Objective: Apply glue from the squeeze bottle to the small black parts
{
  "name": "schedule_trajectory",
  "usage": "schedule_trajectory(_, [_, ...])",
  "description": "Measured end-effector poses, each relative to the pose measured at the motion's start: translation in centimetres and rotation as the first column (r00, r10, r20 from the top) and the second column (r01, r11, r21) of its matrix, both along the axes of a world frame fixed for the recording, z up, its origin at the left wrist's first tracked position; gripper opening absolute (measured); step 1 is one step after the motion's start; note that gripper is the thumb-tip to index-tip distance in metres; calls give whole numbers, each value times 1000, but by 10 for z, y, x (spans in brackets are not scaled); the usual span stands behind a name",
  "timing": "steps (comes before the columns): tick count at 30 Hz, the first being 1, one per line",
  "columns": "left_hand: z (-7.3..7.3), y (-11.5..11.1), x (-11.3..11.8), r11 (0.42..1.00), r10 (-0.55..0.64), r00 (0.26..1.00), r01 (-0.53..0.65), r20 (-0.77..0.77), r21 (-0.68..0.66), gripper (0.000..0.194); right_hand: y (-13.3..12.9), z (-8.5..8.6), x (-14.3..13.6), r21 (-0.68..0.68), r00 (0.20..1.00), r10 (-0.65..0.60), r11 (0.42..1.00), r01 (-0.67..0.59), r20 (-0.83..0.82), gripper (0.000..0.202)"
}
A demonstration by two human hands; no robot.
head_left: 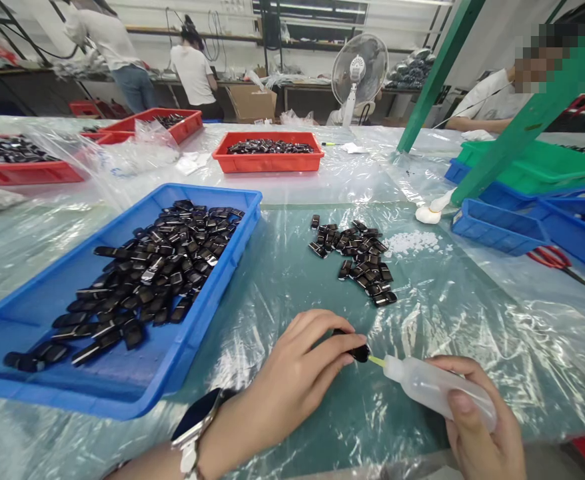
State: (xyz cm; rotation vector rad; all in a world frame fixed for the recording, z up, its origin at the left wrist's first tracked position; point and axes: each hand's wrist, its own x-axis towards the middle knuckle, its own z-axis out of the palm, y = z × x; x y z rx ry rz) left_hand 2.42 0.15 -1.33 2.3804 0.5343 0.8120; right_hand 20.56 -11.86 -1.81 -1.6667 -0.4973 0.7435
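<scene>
My left hand pinches a small glossy black plastic piece above the green mat, its far part hidden behind the fingers. In my right hand lies a translucent squeeze bottle, tilted to the left. The bottle's thin yellow-green tip reaches the right end of the black piece; whether they touch, I cannot tell. Beyond my hands sits a loose pile of similar black pieces, with small white bits beside it. To the left, a blue tray holds many more black pieces.
A red tray of dark parts stands at the back, with more red trays at left. Green posts rise at right near blue bins, a green bin and red-handled scissors. Several people and a fan are behind.
</scene>
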Motion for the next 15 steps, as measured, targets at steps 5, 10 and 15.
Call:
schedule_trajectory(5, [2, -2, 1, 1000, 4, 1000, -4, 4, 27, 29, -1, 0, 1, 6, 1000, -3, 1000, 3, -14, 56])
schedule_trajectory(10, [6, -5, 0, 999, 16, 1000, -16, 1, 29, 31, 0, 1, 3, 2, 1000, 15, 1000, -15, -19, 59])
schedule_trajectory(15, [8, -6, -1, 1000, 8, 1000, -8, -2, 24, 31, 0, 0, 6, -3, 999, 25, 1000, -25, -20, 60])
